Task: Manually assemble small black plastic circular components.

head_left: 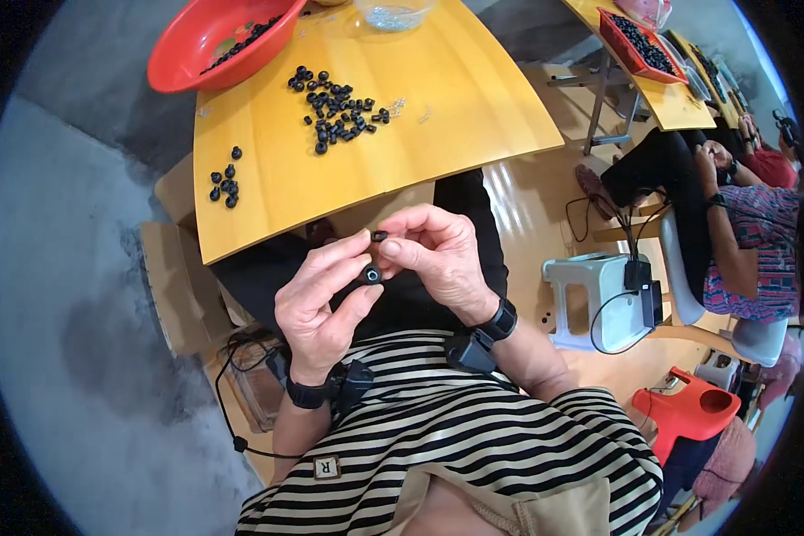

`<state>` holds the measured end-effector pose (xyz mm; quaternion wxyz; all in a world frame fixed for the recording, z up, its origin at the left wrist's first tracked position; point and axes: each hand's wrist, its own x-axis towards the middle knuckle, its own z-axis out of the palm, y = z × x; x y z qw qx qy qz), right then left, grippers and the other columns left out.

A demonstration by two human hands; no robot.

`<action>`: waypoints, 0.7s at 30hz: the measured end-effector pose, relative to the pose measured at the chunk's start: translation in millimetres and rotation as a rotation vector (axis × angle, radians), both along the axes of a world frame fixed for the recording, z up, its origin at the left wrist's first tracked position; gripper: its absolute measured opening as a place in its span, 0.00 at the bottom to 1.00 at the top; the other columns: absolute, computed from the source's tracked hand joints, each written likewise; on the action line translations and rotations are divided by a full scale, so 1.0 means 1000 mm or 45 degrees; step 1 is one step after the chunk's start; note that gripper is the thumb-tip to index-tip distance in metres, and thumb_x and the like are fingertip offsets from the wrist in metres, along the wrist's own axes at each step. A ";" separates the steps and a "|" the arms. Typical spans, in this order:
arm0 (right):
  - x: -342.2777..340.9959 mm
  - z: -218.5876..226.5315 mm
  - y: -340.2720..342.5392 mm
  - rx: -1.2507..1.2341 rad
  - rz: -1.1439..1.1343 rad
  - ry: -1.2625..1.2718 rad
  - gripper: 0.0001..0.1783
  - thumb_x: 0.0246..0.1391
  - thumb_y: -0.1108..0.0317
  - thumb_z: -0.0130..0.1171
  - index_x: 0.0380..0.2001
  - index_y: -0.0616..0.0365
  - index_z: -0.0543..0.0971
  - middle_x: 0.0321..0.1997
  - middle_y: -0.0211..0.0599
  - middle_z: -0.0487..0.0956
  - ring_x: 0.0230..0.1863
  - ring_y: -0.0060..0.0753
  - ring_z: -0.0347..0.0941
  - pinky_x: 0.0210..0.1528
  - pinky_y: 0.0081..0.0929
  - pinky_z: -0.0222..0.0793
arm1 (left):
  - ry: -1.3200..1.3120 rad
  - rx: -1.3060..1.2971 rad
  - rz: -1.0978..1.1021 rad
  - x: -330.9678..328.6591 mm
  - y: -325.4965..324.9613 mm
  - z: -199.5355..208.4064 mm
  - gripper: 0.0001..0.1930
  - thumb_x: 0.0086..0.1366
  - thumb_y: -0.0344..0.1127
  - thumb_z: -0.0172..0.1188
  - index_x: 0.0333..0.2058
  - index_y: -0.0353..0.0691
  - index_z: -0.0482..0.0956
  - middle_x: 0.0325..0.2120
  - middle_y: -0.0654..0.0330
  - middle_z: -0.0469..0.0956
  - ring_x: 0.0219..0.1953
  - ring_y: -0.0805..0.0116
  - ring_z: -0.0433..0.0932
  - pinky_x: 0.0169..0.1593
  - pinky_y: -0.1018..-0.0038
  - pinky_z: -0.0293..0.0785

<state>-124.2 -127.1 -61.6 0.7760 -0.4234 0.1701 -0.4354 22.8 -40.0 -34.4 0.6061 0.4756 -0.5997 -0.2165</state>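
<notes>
Both hands (380, 268) pinch small black rings (372, 275) (details too tiny).

A small square white label (327, 466) sits on the striped sleeve near the lower edge

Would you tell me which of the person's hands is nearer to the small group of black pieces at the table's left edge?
Left. The left hand sits below the small group of black pieces, while the right hand is farther off to the right.

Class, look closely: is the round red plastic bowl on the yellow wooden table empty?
No, the red plastic bowl on the yellow table holds small black ring-shaped parts.
</notes>
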 end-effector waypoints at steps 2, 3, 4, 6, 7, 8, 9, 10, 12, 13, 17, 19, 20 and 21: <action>0.000 0.001 0.000 0.025 -0.006 0.021 0.10 0.55 0.74 0.63 0.41 0.61 0.79 0.29 0.33 0.82 0.28 0.18 0.77 0.31 0.16 0.76 | -0.020 0.020 -0.001 -0.001 0.000 0.002 0.17 0.48 0.19 0.67 0.40 0.29 0.81 0.46 0.47 0.79 0.47 0.59 0.79 0.52 0.70 0.73; 0.000 0.002 0.001 0.043 -0.004 0.030 0.10 0.55 0.74 0.63 0.41 0.61 0.79 0.29 0.32 0.82 0.28 0.18 0.77 0.31 0.15 0.75 | -0.020 0.034 -0.007 0.000 0.001 0.002 0.17 0.49 0.19 0.67 0.41 0.29 0.81 0.47 0.46 0.79 0.49 0.58 0.78 0.54 0.69 0.72; 0.000 0.003 0.000 0.041 -0.011 0.045 0.10 0.55 0.74 0.63 0.41 0.61 0.79 0.29 0.32 0.81 0.28 0.18 0.77 0.31 0.15 0.75 | -0.020 0.048 -0.013 0.000 0.002 0.002 0.18 0.49 0.19 0.67 0.42 0.29 0.81 0.47 0.45 0.78 0.50 0.57 0.77 0.56 0.68 0.70; 0.001 0.004 0.000 0.040 -0.023 0.075 0.10 0.56 0.73 0.63 0.41 0.60 0.79 0.29 0.32 0.81 0.27 0.17 0.76 0.30 0.15 0.75 | -0.014 0.068 -0.025 0.000 0.003 0.002 0.18 0.49 0.20 0.67 0.43 0.29 0.81 0.48 0.44 0.78 0.52 0.57 0.76 0.58 0.67 0.69; 0.001 0.004 0.000 0.033 -0.030 0.076 0.09 0.56 0.73 0.63 0.41 0.60 0.79 0.28 0.32 0.81 0.27 0.17 0.76 0.30 0.15 0.75 | -0.008 0.073 -0.030 0.000 0.002 0.002 0.18 0.50 0.20 0.67 0.43 0.29 0.80 0.48 0.44 0.78 0.52 0.57 0.76 0.58 0.67 0.69; 0.000 0.004 -0.001 0.025 -0.037 0.077 0.09 0.56 0.73 0.62 0.41 0.60 0.79 0.28 0.32 0.81 0.27 0.17 0.77 0.30 0.15 0.75 | -0.002 0.079 -0.034 -0.001 0.002 0.002 0.18 0.50 0.20 0.67 0.43 0.29 0.80 0.48 0.44 0.78 0.52 0.57 0.76 0.58 0.67 0.69; 0.000 0.003 0.000 0.022 -0.038 0.074 0.09 0.56 0.73 0.62 0.41 0.60 0.79 0.28 0.31 0.81 0.27 0.17 0.77 0.30 0.15 0.75 | -0.004 0.059 -0.021 -0.001 0.002 0.003 0.18 0.49 0.20 0.67 0.42 0.29 0.81 0.47 0.45 0.78 0.50 0.58 0.77 0.55 0.68 0.70; 0.000 0.003 0.000 0.018 -0.045 0.068 0.09 0.56 0.73 0.62 0.41 0.60 0.79 0.28 0.31 0.81 0.28 0.18 0.77 0.30 0.15 0.75 | -0.006 0.038 -0.006 -0.002 0.001 0.003 0.17 0.49 0.20 0.67 0.41 0.29 0.81 0.46 0.47 0.79 0.48 0.59 0.78 0.53 0.70 0.72; 0.001 0.003 0.001 0.015 -0.053 0.056 0.08 0.57 0.73 0.62 0.41 0.60 0.79 0.28 0.31 0.81 0.28 0.18 0.77 0.30 0.15 0.75 | -0.017 0.026 0.016 -0.002 -0.001 0.003 0.16 0.49 0.20 0.68 0.40 0.29 0.82 0.45 0.48 0.80 0.46 0.60 0.79 0.50 0.72 0.74; 0.000 0.002 0.001 0.022 -0.039 0.040 0.08 0.57 0.73 0.61 0.40 0.60 0.79 0.28 0.31 0.81 0.29 0.18 0.78 0.30 0.15 0.75 | -0.026 0.034 0.023 -0.002 -0.001 0.003 0.16 0.49 0.20 0.68 0.40 0.29 0.82 0.45 0.48 0.80 0.45 0.60 0.80 0.50 0.72 0.74; -0.001 0.001 -0.001 0.000 -0.096 0.037 0.08 0.56 0.76 0.61 0.40 0.62 0.80 0.29 0.33 0.81 0.29 0.18 0.76 0.33 0.16 0.74 | -0.021 0.078 0.042 -0.004 -0.002 0.008 0.16 0.49 0.19 0.67 0.40 0.31 0.82 0.43 0.50 0.81 0.43 0.63 0.80 0.48 0.73 0.75; -0.002 -0.005 -0.003 -0.075 -0.111 -0.009 0.09 0.55 0.76 0.62 0.41 0.63 0.80 0.32 0.32 0.81 0.30 0.19 0.76 0.34 0.16 0.74 | 0.019 0.060 0.052 -0.006 -0.004 0.005 0.15 0.50 0.20 0.67 0.39 0.32 0.82 0.38 0.53 0.81 0.40 0.65 0.80 0.44 0.75 0.75; -0.003 -0.006 -0.004 -0.116 -0.104 -0.041 0.09 0.55 0.77 0.62 0.41 0.63 0.80 0.32 0.32 0.80 0.31 0.19 0.76 0.34 0.17 0.74 | 0.012 0.080 0.076 -0.004 -0.004 0.002 0.15 0.50 0.20 0.67 0.39 0.32 0.82 0.37 0.54 0.81 0.39 0.66 0.80 0.43 0.76 0.75; -0.003 -0.006 -0.005 -0.096 -0.063 -0.045 0.10 0.54 0.77 0.62 0.41 0.64 0.80 0.33 0.32 0.80 0.33 0.20 0.77 0.36 0.18 0.75 | 0.007 0.103 0.097 -0.001 -0.004 -0.001 0.14 0.51 0.20 0.67 0.39 0.32 0.82 0.36 0.54 0.81 0.38 0.66 0.80 0.42 0.76 0.75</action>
